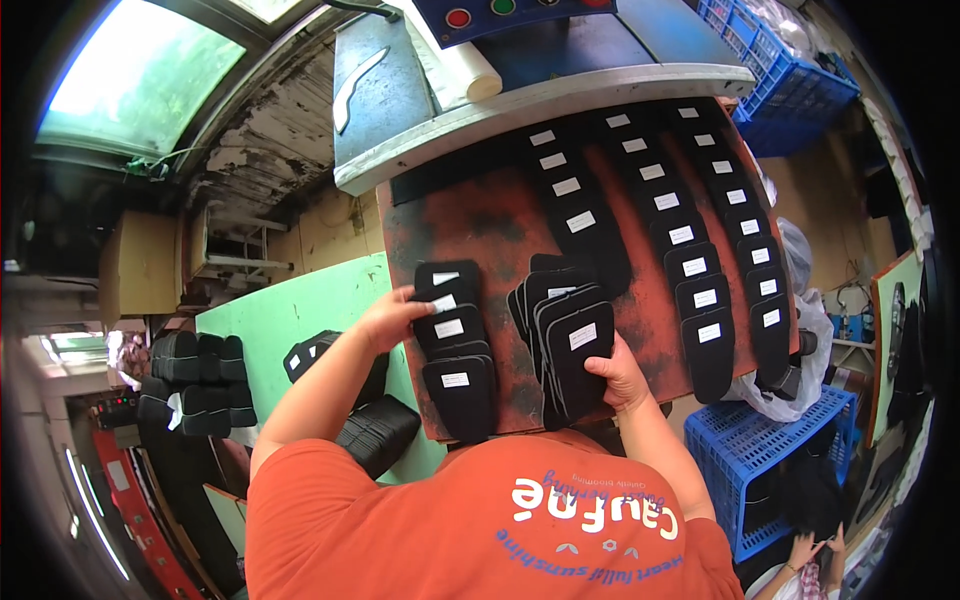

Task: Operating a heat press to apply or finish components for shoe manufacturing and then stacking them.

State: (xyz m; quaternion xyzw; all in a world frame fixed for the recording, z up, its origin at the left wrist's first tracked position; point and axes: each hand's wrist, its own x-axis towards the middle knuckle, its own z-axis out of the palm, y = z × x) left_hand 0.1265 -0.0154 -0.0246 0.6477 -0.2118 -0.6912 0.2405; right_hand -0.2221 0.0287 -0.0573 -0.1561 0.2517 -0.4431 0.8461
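Note:
Flat black pads with rounded ends and white labels lie in overlapping columns on a reddish-brown board. My left hand reaches to the left column, its fingers closed at the edge of a black pad, beside that pad's white label. Just right of it, my right hand grips a fanned stack of black pads. The thumb rests on the near edge of the top pad, and the other fingers are mostly hidden. The nearest pad in the left column lies below my left hand.
Two more columns of labelled pads run down the right. At the far side stands a blue machine bed with a pale front bar. A green table at left bears more black pads. Blue crates stand at right, near another person's hands.

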